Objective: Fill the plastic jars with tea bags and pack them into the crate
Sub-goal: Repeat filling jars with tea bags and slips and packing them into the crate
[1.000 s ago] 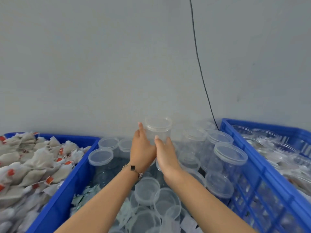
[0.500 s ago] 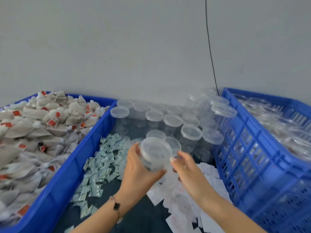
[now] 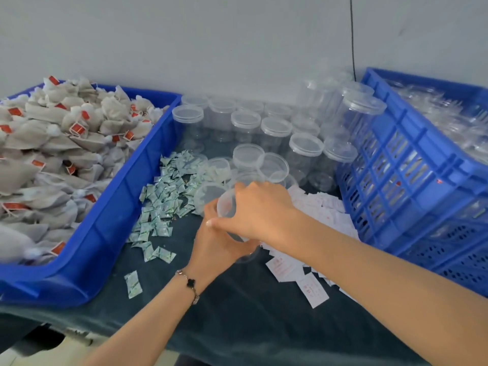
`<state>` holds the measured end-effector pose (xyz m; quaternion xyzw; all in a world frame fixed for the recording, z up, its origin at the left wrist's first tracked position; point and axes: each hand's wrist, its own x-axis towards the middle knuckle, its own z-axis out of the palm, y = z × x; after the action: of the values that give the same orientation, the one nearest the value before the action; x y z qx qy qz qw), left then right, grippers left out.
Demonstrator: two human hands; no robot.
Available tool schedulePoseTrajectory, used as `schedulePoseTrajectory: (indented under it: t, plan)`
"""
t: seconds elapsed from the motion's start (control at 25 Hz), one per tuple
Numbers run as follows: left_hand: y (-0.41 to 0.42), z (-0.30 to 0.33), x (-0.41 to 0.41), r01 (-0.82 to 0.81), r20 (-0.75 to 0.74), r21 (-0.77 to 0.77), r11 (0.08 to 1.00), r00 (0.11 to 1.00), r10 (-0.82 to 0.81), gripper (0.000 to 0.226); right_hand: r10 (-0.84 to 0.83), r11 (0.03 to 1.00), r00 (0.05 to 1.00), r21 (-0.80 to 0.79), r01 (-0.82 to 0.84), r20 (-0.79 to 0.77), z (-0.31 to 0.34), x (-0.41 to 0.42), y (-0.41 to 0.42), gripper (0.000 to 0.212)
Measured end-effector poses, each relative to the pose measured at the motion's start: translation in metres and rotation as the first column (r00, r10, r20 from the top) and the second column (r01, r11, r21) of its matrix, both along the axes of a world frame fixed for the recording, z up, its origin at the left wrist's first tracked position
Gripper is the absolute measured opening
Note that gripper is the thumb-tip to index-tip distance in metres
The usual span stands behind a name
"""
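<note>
So you've got one clear plastic jar (image 3: 229,207) tipped on its side over the dark table cloth (image 3: 237,307), right in the middle of the bench; your left hand (image 3: 216,247) is cupped under it from below with the fingers curled round the body, and your right hand (image 3: 260,210) is draped over the top end, fingers curled round it with the thumb reaching toward the rim. Can't tell if the lid is on or off, your right hand covers that end.

The tea bags (image 3: 60,143) are heaped in the blue tub (image 3: 105,228) on your left, well apart from the jar; lots of them have small red tags. The blue crate (image 3: 412,180) sits on your right with clear jars inside it, though they're blurry. Between tub and crate, back by the wall, stands a bunch of lidded jars (image 3: 274,128); a few loose lids (image 3: 273,166) lie just in front of those.

Small green-and-white sachets (image 3: 163,202) are scattered left of your hands; white paper slips (image 3: 311,281) with red print lie to the right, some under your right forearm. There's a bracelet (image 3: 188,285) on your left wrist; a black cable (image 3: 352,35) runs down the wall.
</note>
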<state>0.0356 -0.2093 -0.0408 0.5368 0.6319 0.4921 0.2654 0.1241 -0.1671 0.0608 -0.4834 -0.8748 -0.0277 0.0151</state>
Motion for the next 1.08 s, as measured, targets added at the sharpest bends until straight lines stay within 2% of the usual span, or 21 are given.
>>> schedulePoseTrajectory:
  t: [0.16,0.44,0.6,0.72,0.76,0.84,0.92,1.0,1.04,1.08]
  plan:
    - [0.002,-0.002,-0.006,0.010,0.012,-0.022,1.000,1.000,-0.009,0.091,0.118,0.993,0.993,-0.016,-0.118,0.014,0.005,0.000,0.009,0.060]
    - [0.005,-0.004,-0.008,0.006,-0.009,-0.076,0.997,1.000,-0.007,0.080,0.253,0.967,0.965,0.013,-0.254,0.069,0.006,0.005,0.019,0.062]
    - [0.004,-0.008,-0.012,0.056,0.061,-0.080,0.995,0.997,-0.051,0.079,0.352,0.929,0.930,-0.159,-0.333,0.107,0.011,0.011,0.025,0.070]
    - [0.005,-0.010,-0.012,0.048,0.064,-0.066,0.997,0.997,-0.044,0.082,0.488,0.816,0.868,-0.402,-0.416,0.090,0.023,0.009,0.032,0.076]
    - [0.006,-0.010,-0.011,0.044,0.062,-0.060,0.997,0.997,-0.040,0.084,0.506,0.778,0.859,-0.471,-0.416,0.077,0.026,0.007,0.034,0.077]
    - [0.008,-0.011,-0.011,0.058,0.067,-0.025,0.998,0.996,-0.057,0.086,0.445,0.775,0.895,-0.514,-0.368,0.031,0.029,0.004,0.033,0.070]
    - [0.008,-0.013,-0.010,0.082,0.081,0.016,0.996,0.993,-0.083,0.081,0.336,0.867,0.942,-0.393,-0.307,0.005,0.030,0.000,0.026,0.065]
    - [0.008,-0.012,-0.010,0.094,0.089,0.011,0.995,0.991,-0.095,0.077,0.209,0.973,0.968,-0.134,-0.191,0.136,0.030,-0.009,0.015,0.070]
    - [0.008,-0.012,-0.010,0.094,0.091,-0.004,0.996,0.991,-0.093,0.078,0.145,0.989,0.967,-0.021,-0.144,0.211,0.029,-0.014,0.009,0.071]
    - [0.008,-0.012,-0.010,0.091,0.095,-0.011,0.996,0.991,-0.090,0.078,0.104,0.993,0.956,0.022,-0.115,0.275,0.028,-0.019,0.005,0.069]
